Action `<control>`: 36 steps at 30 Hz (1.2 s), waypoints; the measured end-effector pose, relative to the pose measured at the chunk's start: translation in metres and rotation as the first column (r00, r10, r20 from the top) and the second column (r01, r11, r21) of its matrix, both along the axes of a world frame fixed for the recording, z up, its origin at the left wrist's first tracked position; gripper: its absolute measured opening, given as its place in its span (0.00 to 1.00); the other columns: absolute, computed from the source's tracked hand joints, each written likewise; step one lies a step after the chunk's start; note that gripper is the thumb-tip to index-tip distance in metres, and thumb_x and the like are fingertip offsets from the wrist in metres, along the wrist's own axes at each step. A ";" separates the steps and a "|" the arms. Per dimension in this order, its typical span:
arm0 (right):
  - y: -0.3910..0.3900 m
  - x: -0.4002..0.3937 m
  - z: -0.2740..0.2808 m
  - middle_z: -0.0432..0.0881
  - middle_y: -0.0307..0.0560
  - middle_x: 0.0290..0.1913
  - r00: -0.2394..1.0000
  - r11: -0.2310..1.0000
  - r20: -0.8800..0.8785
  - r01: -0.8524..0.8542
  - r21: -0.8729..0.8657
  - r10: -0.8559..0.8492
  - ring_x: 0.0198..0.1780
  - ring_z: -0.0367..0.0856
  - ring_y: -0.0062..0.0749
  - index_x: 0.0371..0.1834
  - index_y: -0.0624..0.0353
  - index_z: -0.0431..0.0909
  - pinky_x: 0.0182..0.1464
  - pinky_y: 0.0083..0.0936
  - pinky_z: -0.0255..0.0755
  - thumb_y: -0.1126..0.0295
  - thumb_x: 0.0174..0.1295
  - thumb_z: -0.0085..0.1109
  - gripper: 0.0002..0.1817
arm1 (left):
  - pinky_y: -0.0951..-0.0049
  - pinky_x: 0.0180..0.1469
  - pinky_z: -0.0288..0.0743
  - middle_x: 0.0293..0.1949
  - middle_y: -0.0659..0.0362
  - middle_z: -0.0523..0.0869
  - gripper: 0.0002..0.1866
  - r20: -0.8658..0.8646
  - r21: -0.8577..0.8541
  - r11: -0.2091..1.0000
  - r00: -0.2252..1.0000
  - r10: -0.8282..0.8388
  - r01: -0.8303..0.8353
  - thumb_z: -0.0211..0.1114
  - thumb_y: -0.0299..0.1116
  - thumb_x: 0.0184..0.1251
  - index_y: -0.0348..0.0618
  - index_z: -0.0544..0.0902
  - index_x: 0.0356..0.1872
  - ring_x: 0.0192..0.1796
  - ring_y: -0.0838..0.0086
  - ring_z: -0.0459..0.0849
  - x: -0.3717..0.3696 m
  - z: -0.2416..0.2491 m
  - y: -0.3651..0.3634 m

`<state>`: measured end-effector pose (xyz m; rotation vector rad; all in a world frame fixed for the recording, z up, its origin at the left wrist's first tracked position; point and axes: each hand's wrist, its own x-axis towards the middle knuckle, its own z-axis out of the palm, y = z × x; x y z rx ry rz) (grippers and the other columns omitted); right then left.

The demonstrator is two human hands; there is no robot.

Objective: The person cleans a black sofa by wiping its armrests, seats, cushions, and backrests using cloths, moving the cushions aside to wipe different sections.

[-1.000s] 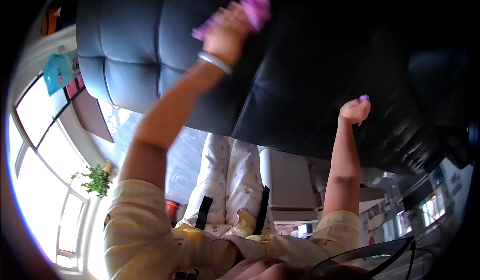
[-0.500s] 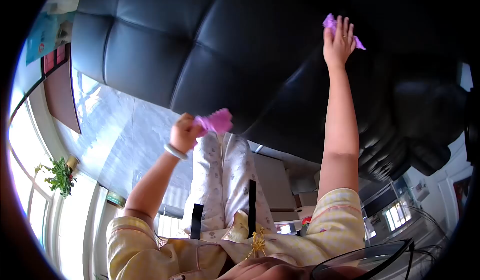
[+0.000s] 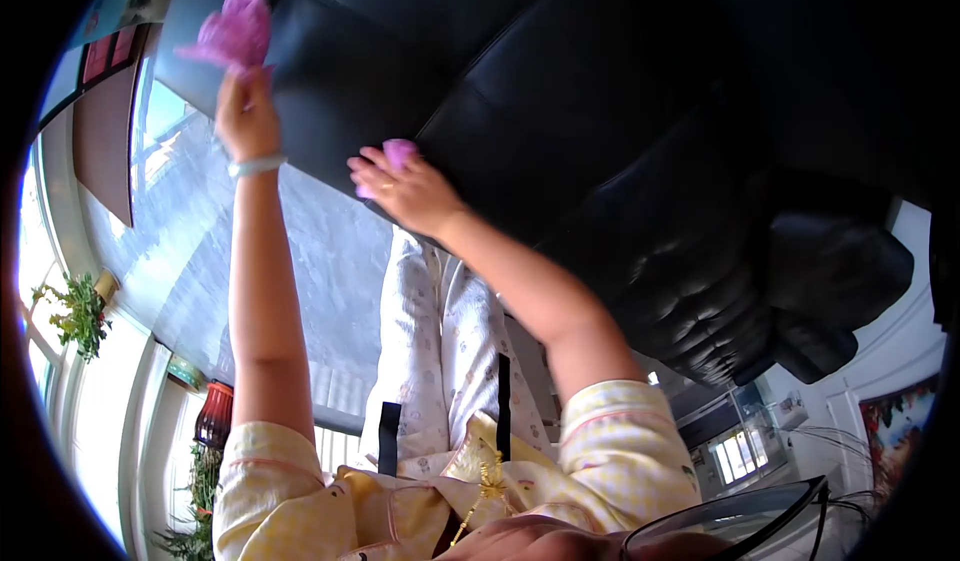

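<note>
**Two soft cloths, one bunched, one pinned flat**

Left hand (image 3: 245, 111): closed in a fist round the lower end of a pink cloth (image 3: 235, 29), held up against the upper-left edge of the black sofa (image 3: 560, 91). Pale bracelet (image 3: 256, 167) at the wrist.

Right hand (image 3: 408, 193): fingers spread and laid flat, pressing a second pink cloth (image 3: 399, 151) onto the sofa's near edge. Only a small fold showing past the fingertips.

Handling, as a judgement: both cloths light, limp and fluffy, flopping above the fist where unsupported. Nothing fragile, nothing heavy. Best taken as a bunched handful near the middle, not by a corner, which would leave the rest trailing. Under a flat palm, probably enough drag to travel with the hand, though liable to roll up at the edges.

Further out: sofa padded and seamed into panels, glossy, likely smooth and a little slick under fabric. Below the arms, yellow checked sleeves (image 3: 610, 431) and pale patterned trousers (image 3: 440, 341). Beyond, a shiny grey floor (image 3: 190, 231), a potted plant (image 3: 75, 316) by the bright window at far left, and a glasses rim (image 3: 740, 521) at lower right.
</note>
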<state>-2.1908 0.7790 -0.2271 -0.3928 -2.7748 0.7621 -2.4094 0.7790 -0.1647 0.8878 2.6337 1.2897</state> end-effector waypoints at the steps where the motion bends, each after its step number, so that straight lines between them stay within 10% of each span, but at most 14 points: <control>1: 0.005 0.017 0.007 0.68 0.41 0.65 0.999 0.985 0.021 0.034 -0.167 -0.031 0.66 0.65 0.38 0.57 0.51 0.75 0.66 0.40 0.57 0.65 0.62 0.48 0.19 | 0.72 0.42 0.75 0.38 0.52 0.84 0.09 -0.236 -0.175 0.981 0.964 -0.126 0.086 0.61 0.31 0.65 0.37 0.81 0.41 0.38 0.66 0.83 -0.011 -0.018 -0.003; 3: 0.068 0.063 0.023 0.76 0.46 0.58 0.992 0.924 0.115 -0.001 -0.382 0.049 0.61 0.71 0.43 0.55 0.54 0.74 0.62 0.39 0.63 0.65 0.62 0.49 0.18 | 0.66 0.54 0.72 0.48 0.51 0.82 0.11 -0.218 -0.397 0.893 0.924 -0.314 0.210 0.59 0.31 0.64 0.38 0.80 0.45 0.51 0.56 0.80 -0.011 -0.045 -0.001; 4: 0.105 0.088 0.032 0.76 0.49 0.56 0.973 0.982 0.135 0.186 0.017 -0.187 0.60 0.72 0.46 0.54 0.55 0.74 0.61 0.39 0.63 0.66 0.62 0.49 0.18 | 0.63 0.62 0.66 0.57 0.51 0.77 0.15 -0.297 -0.393 0.836 0.807 -0.510 0.384 0.55 0.33 0.66 0.40 0.79 0.50 0.62 0.58 0.73 -0.010 -0.057 0.002; 9: 0.255 0.152 0.001 0.61 0.64 0.67 0.579 0.567 0.084 0.740 0.361 -0.811 0.69 0.58 0.56 0.64 0.68 0.63 0.70 0.41 0.50 0.72 0.66 0.44 0.23 | 0.64 0.67 0.59 0.62 0.54 0.73 0.19 -0.419 -0.347 0.872 0.774 -0.474 0.346 0.51 0.33 0.67 0.41 0.75 0.57 0.66 0.61 0.69 -0.004 -0.066 -0.002; 13: 0.129 0.067 0.012 0.65 0.65 0.64 0.830 0.828 0.042 0.551 0.103 -0.557 0.67 0.61 0.57 0.63 0.65 0.64 0.67 0.48 0.52 0.72 0.64 0.47 0.23 | 0.61 0.67 0.59 0.62 0.55 0.73 0.19 -0.416 -0.362 0.877 0.788 -0.454 0.315 0.52 0.33 0.66 0.43 0.76 0.57 0.65 0.60 0.69 -0.009 -0.066 -0.010; 15: 0.041 0.056 0.014 0.69 0.59 0.63 0.975 0.982 0.121 0.188 0.000 -0.187 0.67 0.63 0.53 0.60 0.66 0.68 0.66 0.46 0.55 0.72 0.63 0.43 0.22 | 0.61 0.66 0.59 0.62 0.55 0.73 0.19 -0.412 -0.371 0.873 0.786 -0.460 0.317 0.52 0.32 0.66 0.43 0.75 0.58 0.65 0.59 0.69 -0.010 -0.068 -0.015; 18: 0.003 0.058 0.025 0.66 0.50 0.66 0.973 0.945 0.049 0.230 -0.231 -0.225 0.69 0.63 0.41 0.61 0.62 0.69 0.65 0.37 0.58 0.73 0.63 0.42 0.21 | 0.59 0.66 0.59 0.63 0.55 0.72 0.20 -0.428 -0.379 0.871 0.776 -0.463 0.311 0.52 0.32 0.65 0.44 0.75 0.58 0.65 0.59 0.69 -0.011 -0.071 -0.012; 22: -0.021 0.148 0.046 0.69 0.45 0.65 0.980 0.946 0.151 -0.075 -0.315 0.128 0.67 0.65 0.36 0.61 0.58 0.70 0.67 0.34 0.58 0.73 0.62 0.43 0.22 | 0.59 0.67 0.57 0.63 0.52 0.71 0.21 -0.414 -0.403 0.857 0.771 -0.484 0.322 0.53 0.30 0.63 0.42 0.74 0.59 0.66 0.57 0.67 -0.006 -0.064 -0.008; 24: -0.002 0.223 0.038 0.74 0.43 0.60 0.968 0.915 0.248 0.138 -0.379 -0.043 0.63 0.70 0.35 0.56 0.56 0.73 0.64 0.38 0.62 0.72 0.61 0.49 0.19 | 0.58 0.67 0.56 0.63 0.52 0.71 0.21 -0.440 -0.414 0.863 0.766 -0.468 0.289 0.52 0.30 0.63 0.42 0.74 0.59 0.66 0.57 0.67 -0.001 -0.068 -0.006; 25: 0.019 0.253 0.043 0.73 0.48 0.60 0.759 0.907 0.634 0.360 -0.218 -0.149 0.64 0.68 0.42 0.55 0.57 0.74 0.66 0.42 0.58 0.71 0.60 0.51 0.18 | 0.58 0.67 0.56 0.64 0.52 0.71 0.22 -0.444 -0.414 0.866 0.768 -0.461 0.281 0.53 0.30 0.62 0.42 0.74 0.59 0.66 0.57 0.67 0.002 -0.064 -0.001; 26: 0.043 0.270 0.052 0.71 0.56 0.61 0.602 0.847 0.638 0.509 0.155 -0.479 0.66 0.65 0.51 0.56 0.60 0.73 0.69 0.45 0.52 0.70 0.62 0.49 0.18 | 0.58 0.68 0.56 0.64 0.53 0.71 0.22 -0.434 -0.420 0.864 0.774 -0.461 0.279 0.53 0.30 0.62 0.42 0.74 0.59 0.67 0.57 0.67 0.009 -0.061 0.001; 28: 0.052 0.295 0.029 0.70 0.63 0.61 0.324 0.344 0.116 0.886 0.310 -0.939 0.67 0.61 0.56 0.55 0.65 0.72 0.70 0.45 0.48 0.74 0.64 0.46 0.16 | 0.58 0.68 0.56 0.64 0.53 0.71 0.22 -0.424 -0.429 0.861 0.780 -0.460 0.274 0.54 0.31 0.61 0.42 0.74 0.59 0.67 0.58 0.66 0.018 -0.058 0.010; 30: 0.050 0.275 0.015 0.70 0.63 0.60 0.137 0.137 0.026 0.928 0.345 -0.990 0.66 0.62 0.57 0.54 0.67 0.72 0.70 0.46 0.49 0.78 0.64 0.44 0.16 | 0.58 0.67 0.57 0.64 0.53 0.71 0.22 -0.416 -0.433 0.858 0.783 -0.463 0.277 0.54 0.31 0.61 0.42 0.74 0.59 0.67 0.58 0.66 0.027 -0.052 0.016; 36: -0.019 0.112 0.037 0.67 0.64 0.62 0.213 0.216 0.045 0.971 0.098 -0.976 0.67 0.62 0.56 0.58 0.64 0.69 0.69 0.47 0.50 0.78 0.65 0.43 0.18 | 0.58 0.67 0.58 0.61 0.54 0.74 0.21 -0.341 -0.369 0.854 0.802 -0.491 0.366 0.56 0.28 0.59 0.40 0.76 0.56 0.65 0.59 0.69 0.045 -0.017 0.028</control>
